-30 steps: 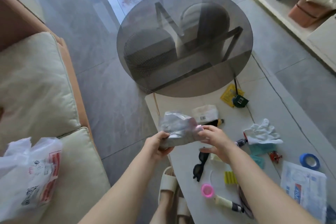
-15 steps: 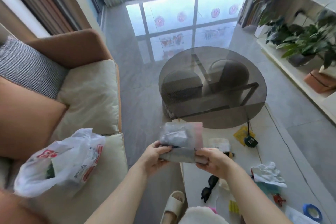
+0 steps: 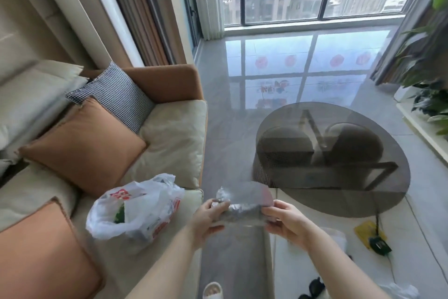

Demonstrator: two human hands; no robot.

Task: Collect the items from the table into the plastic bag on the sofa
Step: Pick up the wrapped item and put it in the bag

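Both hands hold a clear, crinkled plastic pouch with grey contents, in the air between the sofa and the table. My left hand grips its left end and my right hand pinches its right end. The white plastic bag with red print lies open on the cream sofa seat, just left of my left hand, with something green inside. On the white table at the lower right lie black sunglasses, a yellow card and a small dark device.
Orange cushions and a checked pillow fill the sofa's back. A round smoked-glass table stands beyond the white one. Potted plants line the right wall. A pale slipper shows on the grey floor.
The view has swung up and left, bringing the sofa and plastic bag nearer the centre. Both hands still hold the pouch and have carried it closer to the bag.
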